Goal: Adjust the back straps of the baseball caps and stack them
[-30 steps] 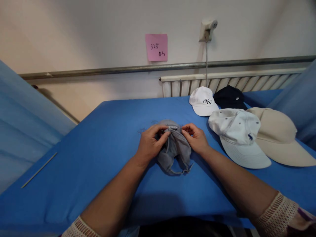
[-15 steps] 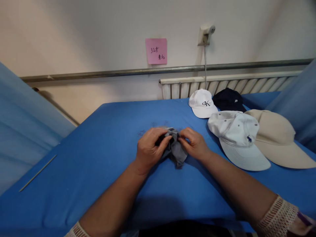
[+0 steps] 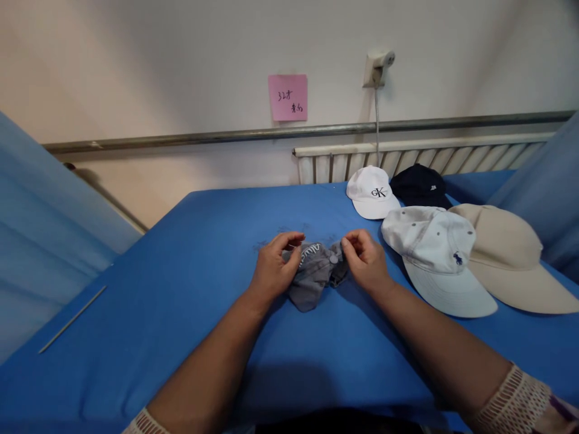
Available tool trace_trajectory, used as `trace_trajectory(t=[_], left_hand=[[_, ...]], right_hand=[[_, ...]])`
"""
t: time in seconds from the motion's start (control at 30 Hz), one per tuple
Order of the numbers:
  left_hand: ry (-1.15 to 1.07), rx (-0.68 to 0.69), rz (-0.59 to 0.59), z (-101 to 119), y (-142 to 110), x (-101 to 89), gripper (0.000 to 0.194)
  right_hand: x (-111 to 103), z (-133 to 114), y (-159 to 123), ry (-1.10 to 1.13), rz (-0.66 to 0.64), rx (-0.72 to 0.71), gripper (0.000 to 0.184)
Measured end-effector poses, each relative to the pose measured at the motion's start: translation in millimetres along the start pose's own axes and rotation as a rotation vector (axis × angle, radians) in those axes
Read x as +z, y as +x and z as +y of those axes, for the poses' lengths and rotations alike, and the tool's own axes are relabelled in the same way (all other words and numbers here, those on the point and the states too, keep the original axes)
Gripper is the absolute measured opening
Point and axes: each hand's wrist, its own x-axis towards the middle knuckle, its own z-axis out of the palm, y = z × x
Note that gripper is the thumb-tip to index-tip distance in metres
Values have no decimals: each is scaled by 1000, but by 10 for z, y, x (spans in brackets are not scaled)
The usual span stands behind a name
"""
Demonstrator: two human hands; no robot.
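A small grey cap (image 3: 311,283) with a button on top and white lettering lies crumpled on the blue-covered table (image 3: 181,289). My left hand (image 3: 274,265) is curled at its left end, thumb against the cloth and some grey fabric showing inside the grip; the fingertips are partly lifted. At the other end, my right hand (image 3: 367,259) pinches the cap's edge between thumb and fingers. Part of the cap is hidden behind my left thumb.
On the right lie a white cap (image 3: 368,187), a black cap (image 3: 418,184), a pale grey cap (image 3: 429,241) and a beige cap (image 3: 502,241). A thin stick (image 3: 72,319) rests at left. Behind the table are a radiator (image 3: 344,166) and a metal rail (image 3: 217,135). Blue curtains (image 3: 40,229) hang at both sides.
The cap was bunched up between my hands; now it is spread wider, with its lettering and button showing. My right hand has shifted slightly right, widening the gap between my hands.
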Motion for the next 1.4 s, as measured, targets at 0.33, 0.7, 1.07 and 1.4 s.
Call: trace_trajectory(t=[0.33,0.7,1.07,1.4], left_hand=[[98,134,-512,-23,90,-196,20],[-159,-3,-269,-28,26,16,43],[-708,-498,73,-172,103,13,40],[-698,-442,-87,-46,9,154,36]], right_hand=[[1,-86,-90,187,-241,-51,28],[179,20,-104,320,-318,-4,29],[185,-4,-74,201,-233,-120,11],[280,-54,-113,-72,-279,-156,5]])
